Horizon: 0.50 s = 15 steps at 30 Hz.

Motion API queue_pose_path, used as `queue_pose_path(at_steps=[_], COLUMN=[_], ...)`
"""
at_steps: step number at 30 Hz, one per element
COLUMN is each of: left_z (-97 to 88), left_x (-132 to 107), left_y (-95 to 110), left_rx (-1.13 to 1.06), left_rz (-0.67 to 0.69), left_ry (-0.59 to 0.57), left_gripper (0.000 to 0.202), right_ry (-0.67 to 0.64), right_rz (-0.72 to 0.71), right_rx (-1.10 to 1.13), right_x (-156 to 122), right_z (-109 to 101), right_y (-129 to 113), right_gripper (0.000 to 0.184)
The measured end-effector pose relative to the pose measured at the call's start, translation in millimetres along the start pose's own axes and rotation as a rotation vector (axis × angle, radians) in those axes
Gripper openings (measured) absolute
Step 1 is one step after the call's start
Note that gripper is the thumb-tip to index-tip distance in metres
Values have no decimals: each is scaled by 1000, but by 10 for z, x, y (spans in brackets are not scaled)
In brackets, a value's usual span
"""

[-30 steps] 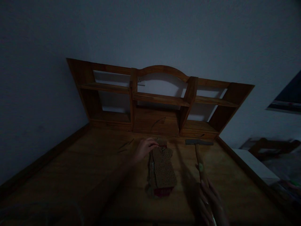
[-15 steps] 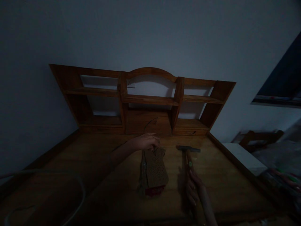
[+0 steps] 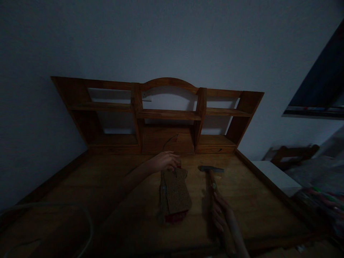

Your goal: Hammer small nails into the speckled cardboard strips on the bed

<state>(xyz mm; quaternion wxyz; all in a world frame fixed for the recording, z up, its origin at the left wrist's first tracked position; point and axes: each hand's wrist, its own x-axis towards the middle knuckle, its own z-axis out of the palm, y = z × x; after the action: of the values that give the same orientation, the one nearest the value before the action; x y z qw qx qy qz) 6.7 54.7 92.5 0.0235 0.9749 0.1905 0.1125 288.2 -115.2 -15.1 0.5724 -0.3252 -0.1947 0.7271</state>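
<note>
My right hand is wrapped round the wooden handle of a hammer. The hammer's dark metal head lies crosswise at the far end of the handle, close to the tabletop, to the right of a box-shaped block covered with brown cardboard. Red shows on the block's near face, and its top looks torn at the far end. There my left hand reaches in from the left, fingers bent down and closed at the block's far edge. What those fingers pinch is too dark to make out.
A wooden desk fills the lower view, with a wooden shelf unit along its back. A pale cable curves at the lower left. To the right stand a white surface and a wooden chair back.
The whole view has shifted slightly. Both hands keep nearly the same places, the left at the block's far end and the right on the hammer handle.
</note>
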Motion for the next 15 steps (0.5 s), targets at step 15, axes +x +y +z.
queue_pose_path(at_steps=[15], left_z=[53], left_x=[20], left_y=[7], left_rx=[-17], left_rz=[-5], left_ry=[30], left_gripper=[22], right_ry=[-72], right_rz=[42], right_rx=[0], right_x=[72], right_z=[-98], right_y=[18], right_gripper=[33])
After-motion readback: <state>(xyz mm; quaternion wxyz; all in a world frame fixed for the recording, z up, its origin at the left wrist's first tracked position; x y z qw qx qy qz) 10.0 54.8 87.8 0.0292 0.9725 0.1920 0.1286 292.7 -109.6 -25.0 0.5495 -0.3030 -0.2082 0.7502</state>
